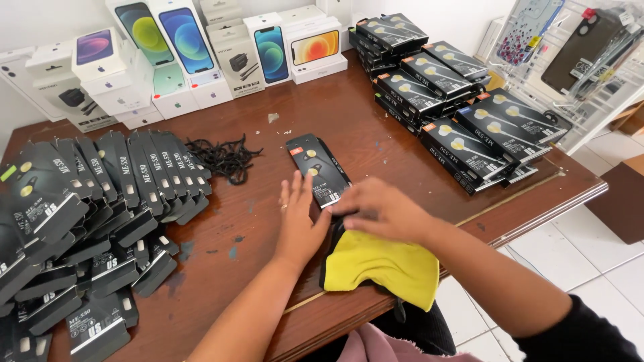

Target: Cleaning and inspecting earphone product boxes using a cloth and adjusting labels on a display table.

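So there's a black earphone package (pixel 316 171) lying flat on the brown wooden tabletop (pixel 376 134), and both hands are on its near end. The left hand (pixel 300 218) is flat, fingers stretched out and slightly apart, resting along the package's left edge. The right hand (pixel 380 209) comes in from the right with fingers curled down onto the package's bottom corner; can't really tell if it's pinching the edge or just pressing on it.

Right below the package, touching the right hand's wrist, is a yellow cloth (pixel 374 265) with a dark trim, draped over the tabletop's front edge. Left of the package there's a tangle of black twist ties (pixel 225 157), and further left a big fanned-out spread of empty black package sleeves (pixel 87 221). Up and to the right of the package are neat stacks of filled earphone boxes (pixel 443 94), and behind it a row of white phone boxes (pixel 194 53).

What could go sideways, in my view: the cloth hangs half off the edge, so a nudge from the right forearm could drag it to the floor. The package is glossy, so it might skid away under flat fingers. And the left elbow is near that sleeve spread, so a wide sweep could scatter it.
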